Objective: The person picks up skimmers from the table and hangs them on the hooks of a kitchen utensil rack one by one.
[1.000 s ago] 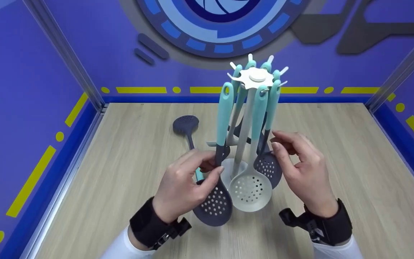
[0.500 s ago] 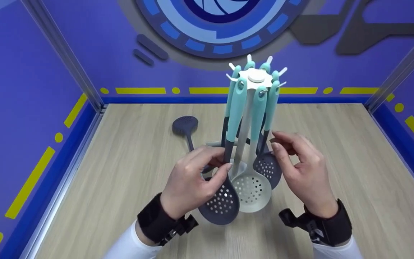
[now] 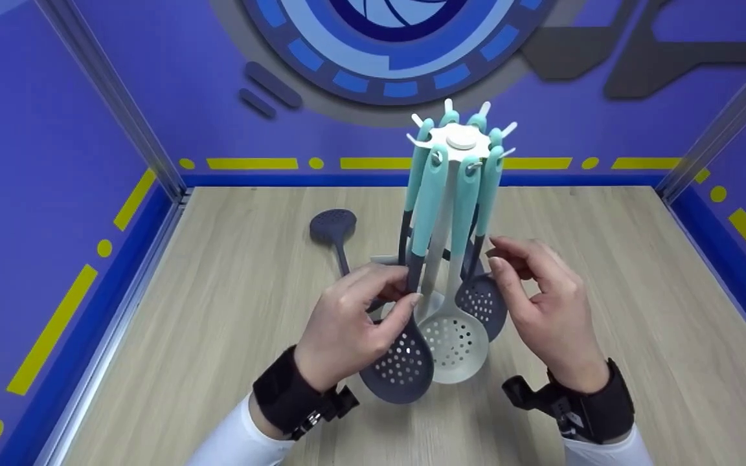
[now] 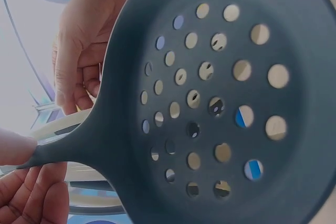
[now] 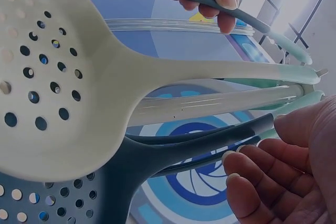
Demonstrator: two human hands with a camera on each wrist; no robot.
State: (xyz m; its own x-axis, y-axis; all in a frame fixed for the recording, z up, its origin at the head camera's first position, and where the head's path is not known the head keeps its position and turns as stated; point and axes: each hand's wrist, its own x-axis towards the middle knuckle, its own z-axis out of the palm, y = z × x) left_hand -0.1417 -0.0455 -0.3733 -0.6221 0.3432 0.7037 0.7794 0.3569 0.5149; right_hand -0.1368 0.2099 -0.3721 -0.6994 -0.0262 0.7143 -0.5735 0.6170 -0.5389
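Note:
My left hand [image 3: 357, 317] pinches the neck of a dark skimmer [image 3: 399, 388] between thumb and fingers. Its teal handle hangs at a front hook of the white utensil rack [image 3: 461, 139]; the hook shows through the hole at the handle's top. In the left wrist view, the perforated bowl [image 4: 123, 108] fills much of the picture. Beside it hangs a pale skimmer [image 3: 454, 372]. On the right, my right hand [image 3: 551, 304] is held with loosely bent fingers close to another dark skimmer [image 3: 496, 323]; the right wrist view shows no grip on its shaft [image 5: 210, 142].
A dark utensil with a round perforated head [image 3: 333, 225] lies on the wooden table [image 3: 237, 259], left of the rack; my left hand hides its lower part. Other teal-handled utensils hang around the rack. Blue panels [image 3: 250, 139] enclose the back and sides.
My left hand has moved right with the dark skimmer. The handle's top, earlier apart from the rack at its left, now sits at the front hook. My right hand has stayed put.

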